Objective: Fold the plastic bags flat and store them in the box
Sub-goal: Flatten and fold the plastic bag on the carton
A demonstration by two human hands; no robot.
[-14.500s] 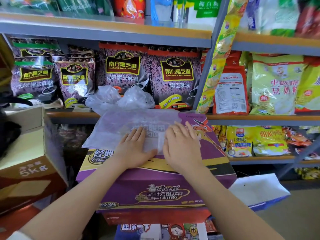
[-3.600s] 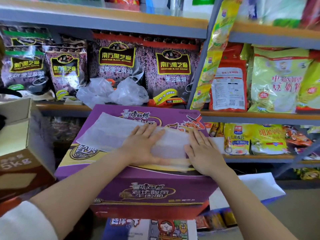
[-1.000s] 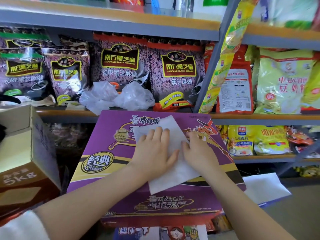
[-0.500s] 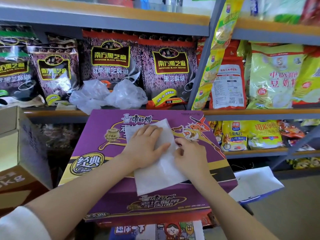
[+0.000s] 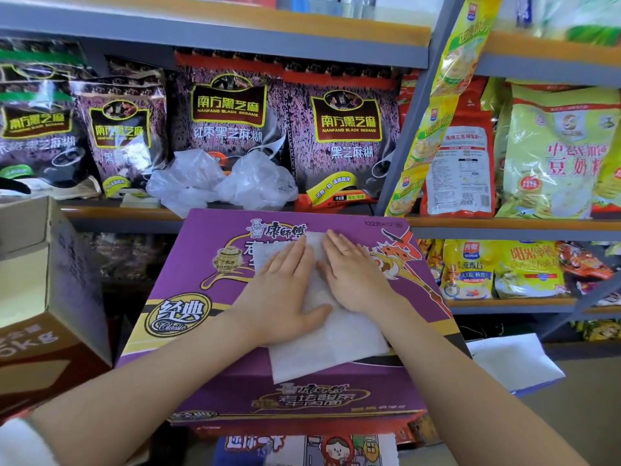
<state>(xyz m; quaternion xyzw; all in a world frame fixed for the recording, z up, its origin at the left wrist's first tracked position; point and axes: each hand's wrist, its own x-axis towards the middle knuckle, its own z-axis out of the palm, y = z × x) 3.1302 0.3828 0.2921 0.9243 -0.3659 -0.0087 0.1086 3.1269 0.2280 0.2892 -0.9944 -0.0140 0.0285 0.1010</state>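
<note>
A white plastic bag [image 5: 331,344], folded into a narrow strip, lies on top of a purple noodle carton [image 5: 201,264]. My left hand [image 5: 282,290] and my right hand [image 5: 353,267] press flat on the strip side by side, fingers straight and pointing away from me. Two crumpled clear plastic bags [image 5: 188,183] [image 5: 257,183] sit on the shelf just behind the carton. An open brown cardboard box [image 5: 40,290] stands at the left.
Grey metal shelves [image 5: 235,31] hold black sesame packets [image 5: 342,129] behind the carton and soy milk powder bags [image 5: 554,153] at the right. A white and blue bag [image 5: 514,364] lies low at the right. Another printed carton [image 5: 309,452] sits under the purple one.
The bag went from a wide sheet to a narrow folded strip. In the last second my right hand uncurled and both hands slid forward to lie flat on the strip's far end.
</note>
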